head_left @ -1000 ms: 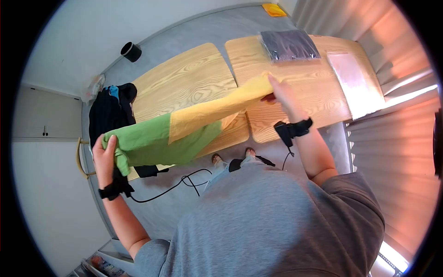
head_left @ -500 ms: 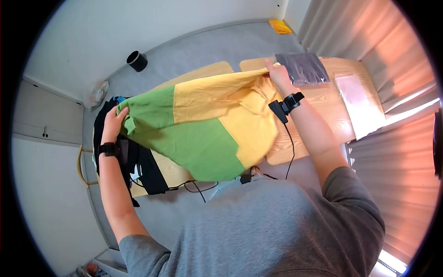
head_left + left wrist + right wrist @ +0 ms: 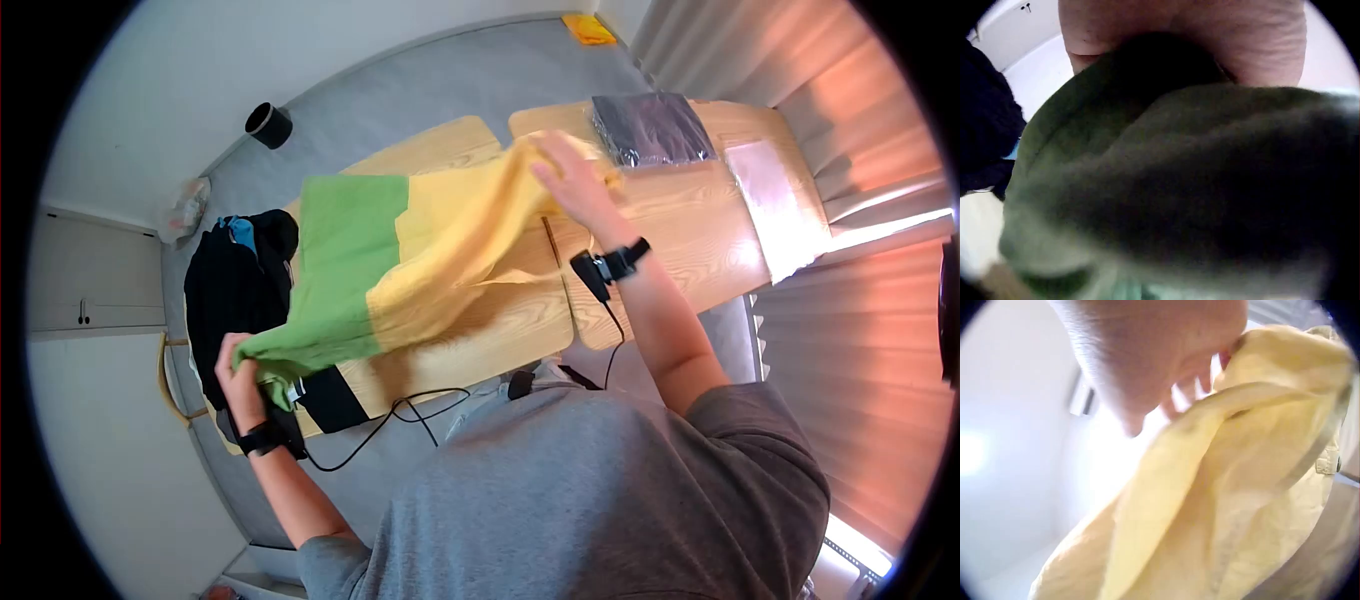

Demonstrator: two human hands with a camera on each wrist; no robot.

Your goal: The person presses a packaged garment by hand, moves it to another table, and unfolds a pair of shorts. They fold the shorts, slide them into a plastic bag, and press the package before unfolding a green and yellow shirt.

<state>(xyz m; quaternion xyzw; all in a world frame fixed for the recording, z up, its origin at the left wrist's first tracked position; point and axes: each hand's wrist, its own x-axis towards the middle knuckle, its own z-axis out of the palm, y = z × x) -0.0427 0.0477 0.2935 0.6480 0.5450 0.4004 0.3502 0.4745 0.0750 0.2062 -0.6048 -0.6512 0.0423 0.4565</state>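
A green-and-yellow garment (image 3: 350, 240) stretches between both hands over the table, its yellow end bunched and blurred. At the near left, my left hand (image 3: 240, 385) grips the green end, and a small white label shows beside the fingers. The left wrist view is mostly filled by dark green folds (image 3: 1116, 169) under the hand. My right hand (image 3: 575, 185) lies over the yellow end. In the right wrist view its fingers are extended with gaps between them, the thumb stands apart, and yellow cloth (image 3: 1172, 506) hangs along the fingertips.
Black clothing (image 3: 235, 275) is heaped at the table's left end. Dark fabric in a clear bag (image 3: 655, 130) and a pale plastic packet (image 3: 775, 205) lie on the right part of the wooden table (image 3: 660, 240). A black cable (image 3: 375, 440) loops near the front edge. A black bin (image 3: 268, 127) stands behind.
The garment, held spread with its lower part hanging at the front, has swung away over the table. My left hand has come lower and nearer; the right hand's fingers have straightened.
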